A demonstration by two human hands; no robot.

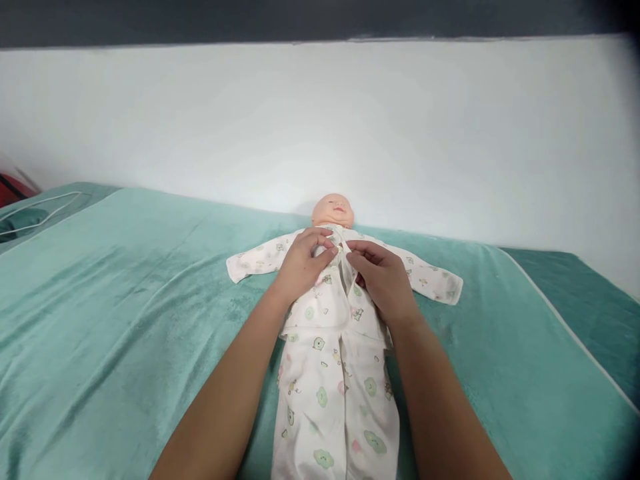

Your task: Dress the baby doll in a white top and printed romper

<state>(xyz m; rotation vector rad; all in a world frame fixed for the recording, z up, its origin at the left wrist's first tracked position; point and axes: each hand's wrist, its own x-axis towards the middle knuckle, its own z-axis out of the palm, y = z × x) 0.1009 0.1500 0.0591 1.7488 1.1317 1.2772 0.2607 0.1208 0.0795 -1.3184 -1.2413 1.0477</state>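
Observation:
A baby doll (333, 211) lies on its back, head at the far end, dressed in a white printed baby shirt (327, 310) with both sleeves spread out sideways. At the upper chest, my left hand (306, 261) is closed, thumb and fingers pinching the shirt's front edge. Facing it, my right hand (384, 275) pinches the other front edge just below the neck. Between the two edges the shirt gapes in a narrow slit down the chest. Matching white baby pants (325, 407) cover the lower body. The fastening between my fingertips is too small to make out.
A green plush blanket (150, 287) with some creases covers the bed under the doll. Behind the doll's head rises a white wall (320, 120). A white cord (47, 200) and a red object (13, 190) are at the far left.

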